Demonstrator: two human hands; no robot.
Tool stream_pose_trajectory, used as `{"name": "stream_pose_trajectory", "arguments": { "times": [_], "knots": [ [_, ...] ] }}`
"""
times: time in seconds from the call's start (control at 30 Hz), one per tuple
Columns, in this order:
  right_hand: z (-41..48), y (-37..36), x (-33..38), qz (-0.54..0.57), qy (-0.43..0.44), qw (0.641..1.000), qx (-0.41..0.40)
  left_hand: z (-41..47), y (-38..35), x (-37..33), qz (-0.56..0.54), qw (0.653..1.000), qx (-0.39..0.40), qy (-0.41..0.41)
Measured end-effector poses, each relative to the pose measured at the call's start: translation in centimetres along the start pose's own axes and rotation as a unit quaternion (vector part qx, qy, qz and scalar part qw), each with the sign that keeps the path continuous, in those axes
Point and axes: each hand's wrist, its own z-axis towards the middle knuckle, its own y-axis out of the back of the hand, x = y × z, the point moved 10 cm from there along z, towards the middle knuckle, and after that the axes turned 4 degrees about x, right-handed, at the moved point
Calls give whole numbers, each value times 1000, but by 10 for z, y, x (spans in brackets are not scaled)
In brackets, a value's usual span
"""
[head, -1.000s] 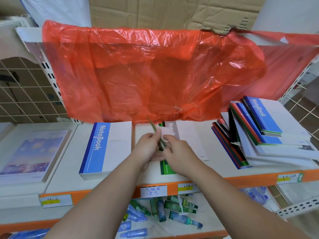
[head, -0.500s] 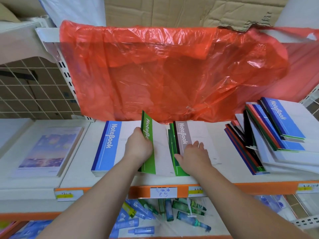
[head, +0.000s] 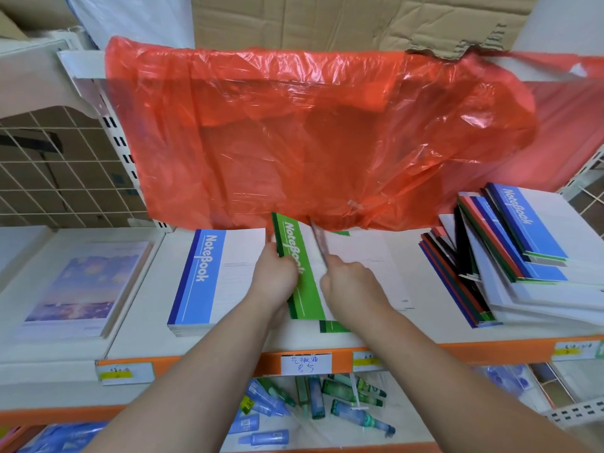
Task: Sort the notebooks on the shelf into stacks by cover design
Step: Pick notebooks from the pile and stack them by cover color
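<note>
Fingers of my left hand (head: 274, 277) curl round the green-banded white notebook (head: 291, 253), tilted above the white shelf (head: 143, 328). My right hand (head: 351, 284) pinches a thin notebook (head: 318, 241), edge-on, just beside it. The blue-banded notebook stack (head: 202, 276) lies left and the mixed pile (head: 496, 256) right.

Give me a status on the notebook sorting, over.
Left hand gripping green notebook, tilted up. Right hand gripping grey-edged notebook. Red plastic bag hanging low over both.

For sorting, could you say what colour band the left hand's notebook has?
A green band, clearest in head view.
</note>
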Motion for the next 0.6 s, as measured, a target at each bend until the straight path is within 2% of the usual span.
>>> {"name": "stream_pose_trajectory", "arguments": {
  "times": [0.13, 0.2, 0.3, 0.37, 0.47, 0.6],
  "knots": [
    [-20, 3, 36, 66, 112, 991, -20, 4, -12, 1, -22, 999, 22, -22],
    [-24, -3, 36, 115, 132, 985, 3, 4, -9, 1, 6, 1000, 9, -25],
    [-11, -14, 3, 134, 74, 988, 12, 2, -1, 0, 37, 999, -16, -20],
    [1, -27, -30, 61, -4, 998, 15, 1, 4, -1, 43, 999, -19, -18],
    [6, -61, -66, -30, -104, 988, 106, 0, 14, 0, 63, 997, -28, -17],
    [11, -77, -73, -94, -131, 980, 118, 2, 24, -1, 100, 994, -35, -14]
  ]
}}
